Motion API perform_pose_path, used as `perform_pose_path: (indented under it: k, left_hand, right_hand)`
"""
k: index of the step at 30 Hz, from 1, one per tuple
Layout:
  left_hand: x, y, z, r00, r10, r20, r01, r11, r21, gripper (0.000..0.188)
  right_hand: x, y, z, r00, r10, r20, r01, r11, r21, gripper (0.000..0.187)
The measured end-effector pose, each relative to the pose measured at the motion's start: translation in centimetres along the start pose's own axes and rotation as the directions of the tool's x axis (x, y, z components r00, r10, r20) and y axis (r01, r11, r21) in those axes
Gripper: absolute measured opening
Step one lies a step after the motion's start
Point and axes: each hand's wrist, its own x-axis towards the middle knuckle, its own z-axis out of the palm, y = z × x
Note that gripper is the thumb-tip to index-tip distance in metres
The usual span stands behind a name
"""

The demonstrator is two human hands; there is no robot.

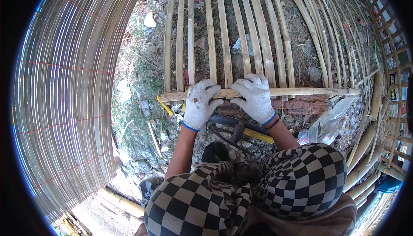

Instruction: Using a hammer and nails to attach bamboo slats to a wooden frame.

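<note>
Both my hands wear white knit gloves with blue cuffs. My left hand (198, 103) and my right hand (255, 96) press side by side on a horizontal bamboo crossbar (309, 91). The fingers of both curl over its top edge. Several long bamboo slats (224, 29) run away from me, with their near ends lying at the crossbar. A reddish-brown log (301, 105) lies just under the bar on the right. My knees in black-and-white checked cloth (297, 180) fill the lower edge.
A large rolled bamboo mat with red binding threads (69, 94) curves along the left. Thick bamboo poles (365, 150) and a lattice fence (389, 38) stand at the right. A clear plastic bag (331, 122), a yellow-handled tool (258, 135) and scraps litter the grassy ground.
</note>
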Motion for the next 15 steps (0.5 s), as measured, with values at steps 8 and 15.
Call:
perform_pose_path:
  k: [8, 15]
  left_hand:
    - [-0.04, -0.11, 0.07, 1.0, 0.011, -0.008, -0.011, 1.0, 0.002, 0.055]
    - [-0.05, -0.25, 0.15, 0.999, 0.035, -0.026, -0.035, 0.999, 0.017, 0.056]
  right_hand:
    - [-0.01, 0.02, 0.03, 1.0, -0.004, 0.01, 0.004, 1.0, 0.004, 0.048]
    - [-0.05, -0.03, 0.07, 1.0, -0.002, 0.031, 0.002, 1.0, 0.004, 0.048]
